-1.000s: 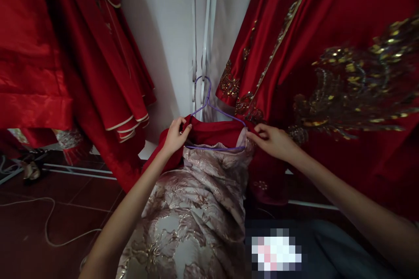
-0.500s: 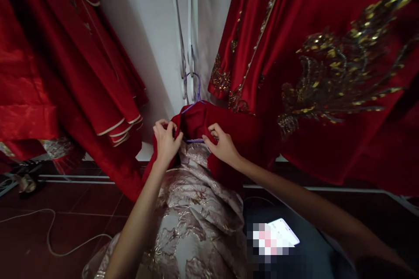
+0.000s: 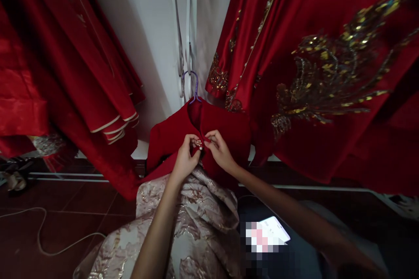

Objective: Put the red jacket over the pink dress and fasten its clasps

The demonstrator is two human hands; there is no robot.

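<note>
A short red jacket (image 3: pixel 170 133) hangs in front of me on a purple hanger (image 3: pixel 196 91), over a pale brocade dress (image 3: pixel 196 209) with a metallic floral pattern. At the jacket's front opening, my left hand (image 3: pixel 187 157) pinches one edge, where a pearl-like button or ornament (image 3: pixel 200 147) shows by the fingertips. My right hand (image 3: pixel 220 150) grips the opposite front edge, its fingers closed on the cloth. The two hands are almost touching. Whether the two edges are fastened together cannot be made out.
Red garments (image 3: pixel 98 69) with pale trim hang to the left. A red gown (image 3: pixel 327 139) with gold sequin embroidery hangs to the right. A lit phone (image 3: pixel 273 229) lies at lower right, partly pixelated. A white cable (image 3: pixel 42 244) crosses the tiled floor, near a white rack bar (image 3: pixel 72 178).
Both hands have moved from the jacket's spread collar down to its front edges and closer together. The jacket front, wide apart before, is now drawn nearly closed over the top of the dress.
</note>
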